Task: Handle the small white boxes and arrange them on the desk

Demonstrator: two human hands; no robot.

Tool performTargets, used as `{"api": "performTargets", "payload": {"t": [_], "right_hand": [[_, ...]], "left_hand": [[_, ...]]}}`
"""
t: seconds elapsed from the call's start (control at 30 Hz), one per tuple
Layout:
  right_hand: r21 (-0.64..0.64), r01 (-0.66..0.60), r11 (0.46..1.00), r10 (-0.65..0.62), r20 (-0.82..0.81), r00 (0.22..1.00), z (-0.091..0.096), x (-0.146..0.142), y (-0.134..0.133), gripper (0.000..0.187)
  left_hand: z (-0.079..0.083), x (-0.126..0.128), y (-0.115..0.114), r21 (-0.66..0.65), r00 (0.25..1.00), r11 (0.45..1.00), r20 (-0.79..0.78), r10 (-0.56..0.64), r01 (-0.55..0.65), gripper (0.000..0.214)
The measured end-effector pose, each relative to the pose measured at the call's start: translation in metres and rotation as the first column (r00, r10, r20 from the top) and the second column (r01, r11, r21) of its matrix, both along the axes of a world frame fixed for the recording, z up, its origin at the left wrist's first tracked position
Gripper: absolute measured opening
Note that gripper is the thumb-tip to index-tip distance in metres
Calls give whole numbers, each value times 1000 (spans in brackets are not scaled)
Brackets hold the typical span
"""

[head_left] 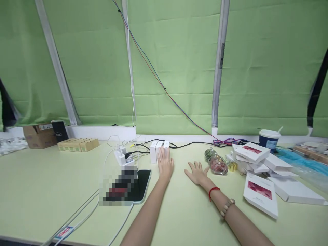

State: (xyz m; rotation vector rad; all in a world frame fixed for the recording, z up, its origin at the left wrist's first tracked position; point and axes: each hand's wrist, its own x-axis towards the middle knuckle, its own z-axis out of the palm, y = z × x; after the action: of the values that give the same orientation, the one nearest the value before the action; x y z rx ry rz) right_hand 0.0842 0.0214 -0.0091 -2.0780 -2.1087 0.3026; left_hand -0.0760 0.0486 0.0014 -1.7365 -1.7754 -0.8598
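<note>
Three small white boxes stand upright side by side near the back of the table. My left hand rests against their front, its fingers stretched out over the middle and right boxes and hiding part of them. To the right, my right hand lies palm down on the table with its fingers spread, holding nothing. A red string and a beaded bracelet circle that wrist. Just beyond its fingertips sits a row of round, clear-cased pieces, green at the back and reddish in front.
A tablet, partly blurred out, lies left of my left arm. Behind it is a white power strip with cables. Flat white boxes pile up at right, near a dark blue tub. Wooden blocks and a cardboard carton stand at left.
</note>
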Motion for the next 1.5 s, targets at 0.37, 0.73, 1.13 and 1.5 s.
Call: {"api": "performTargets", "payload": {"t": [0.37, 0.73, 1.13, 1.5], "right_hand": [[42, -37, 998, 39, -39, 998, -3, 8, -2, 62], [31, -70, 997, 70, 2, 998, -4, 14, -8, 58], [22, -58, 998, 57, 6, 998, -9, 14, -7, 57], [15, -59, 998, 58, 28, 998, -10, 14, -4, 58]], "left_hand": [[16, 5, -7, -57, 996, 998, 90, 19, -14, 54], [-3, 9, -15, -299, 956, 954, 286, 68, 22, 72], [-12, 8, -8, -277, 891, 959, 448, 73, 61, 68], [-10, 10, -11, -283, 905, 955, 423, 43, 87, 69]]}}
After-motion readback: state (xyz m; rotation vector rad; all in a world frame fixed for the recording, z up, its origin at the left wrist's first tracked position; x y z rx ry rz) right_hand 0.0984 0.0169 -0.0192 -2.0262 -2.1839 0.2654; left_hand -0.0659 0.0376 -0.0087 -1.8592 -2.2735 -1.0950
